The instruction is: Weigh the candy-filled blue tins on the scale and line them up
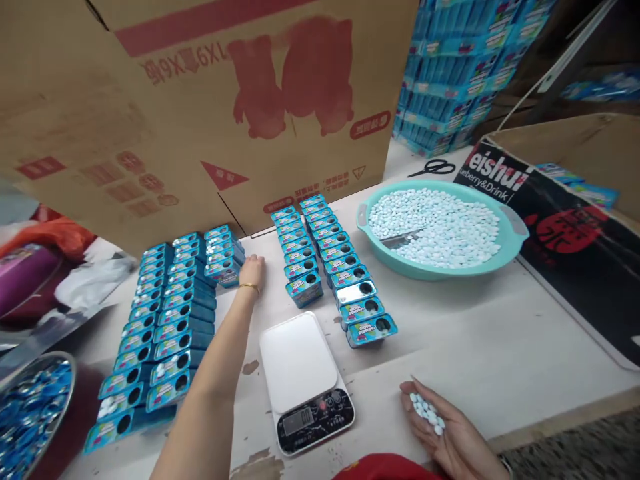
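The left hand (253, 270) seems to touch the front box (223, 272) of a short row (218, 242); I cannot tell whether its partly hidden fingers pinch it. The right hand (453, 432) is palm up, loosely cupped under pills (427, 413). The step looks like placing or taking a box; the next move calls for a level right palm. Nearby sits a scale (299, 363); beyond, a bowl (425, 268).
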Motion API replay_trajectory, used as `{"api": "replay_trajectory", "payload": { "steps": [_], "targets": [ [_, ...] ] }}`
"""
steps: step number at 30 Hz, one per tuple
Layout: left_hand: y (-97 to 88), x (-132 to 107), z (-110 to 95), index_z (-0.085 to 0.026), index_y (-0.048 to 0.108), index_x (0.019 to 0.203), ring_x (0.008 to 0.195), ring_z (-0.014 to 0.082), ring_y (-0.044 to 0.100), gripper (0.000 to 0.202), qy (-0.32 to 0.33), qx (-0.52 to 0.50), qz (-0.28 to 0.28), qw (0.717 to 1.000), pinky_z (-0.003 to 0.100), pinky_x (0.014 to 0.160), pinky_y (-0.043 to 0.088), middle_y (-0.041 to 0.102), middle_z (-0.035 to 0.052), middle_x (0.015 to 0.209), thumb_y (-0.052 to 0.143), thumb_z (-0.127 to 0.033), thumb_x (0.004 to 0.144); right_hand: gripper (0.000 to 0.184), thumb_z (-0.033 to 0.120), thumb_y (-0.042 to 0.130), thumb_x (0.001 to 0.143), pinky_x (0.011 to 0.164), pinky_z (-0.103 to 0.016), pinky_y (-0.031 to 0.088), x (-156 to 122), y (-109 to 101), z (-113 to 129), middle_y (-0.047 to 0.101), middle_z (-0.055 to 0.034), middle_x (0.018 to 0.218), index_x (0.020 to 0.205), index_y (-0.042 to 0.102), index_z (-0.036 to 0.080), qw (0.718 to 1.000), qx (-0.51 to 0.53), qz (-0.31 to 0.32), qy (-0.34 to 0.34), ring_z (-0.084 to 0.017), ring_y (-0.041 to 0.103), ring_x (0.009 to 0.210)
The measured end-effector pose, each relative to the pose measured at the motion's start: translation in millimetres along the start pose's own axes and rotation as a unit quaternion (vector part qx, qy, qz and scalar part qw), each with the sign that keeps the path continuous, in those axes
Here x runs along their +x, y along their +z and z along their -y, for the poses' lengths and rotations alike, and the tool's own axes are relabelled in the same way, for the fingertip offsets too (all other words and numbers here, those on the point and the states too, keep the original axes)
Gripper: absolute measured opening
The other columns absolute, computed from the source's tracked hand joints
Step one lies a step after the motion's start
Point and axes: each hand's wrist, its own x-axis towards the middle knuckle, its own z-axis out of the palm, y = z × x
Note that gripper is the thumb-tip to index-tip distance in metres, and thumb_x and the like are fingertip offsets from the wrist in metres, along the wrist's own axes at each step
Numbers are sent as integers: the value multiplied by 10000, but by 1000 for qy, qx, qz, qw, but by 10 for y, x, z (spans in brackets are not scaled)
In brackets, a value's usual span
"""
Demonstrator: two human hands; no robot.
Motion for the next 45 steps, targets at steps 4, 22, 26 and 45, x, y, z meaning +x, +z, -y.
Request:
{"api": "replay_trajectory", "payload": {
  "steps": [4,22,26,45],
  "targets": [
    [-292,-334,-252,-153,585,937,842,159,576,178,48,-47,-68,995,306,800,456,610,81,946,443,-258,920,155,292,735,723,368,-155,369,9,15,2,622,-34,691,774,707,147,1000,-1,-8,5,-37,379,429],
    [-882,-484,123,-201,591,1102,1060,320,474,326,-47,210,-93,972,416,817,358,527,142,1158,525,-249,787,364,393,798,631,380,-146,133,76,321,-72,544,2,621,877,701,143,970,-227,87,-9,-10,325,429],
    [-843,-364,360,-199,649,922,1055,339,460,204,-23,233,-46,971,455,838,361,531,148,1124,578,-280,748,471,426,768,633,399,-168,96,239,527,-96,540,23,598,995,673,140,951,-279,128,-26,-10,309,403],
    [-1298,-1965,-526,-180,616,783,776,220,598,104,186,236,161,940,329,650,432,597,75,873,567,-252,839,283,196,674,702,317,-149,98,556,1189,-599,549,43,494,967,675,97,924,-306,223,54,-17,323,327]
  ]
}}
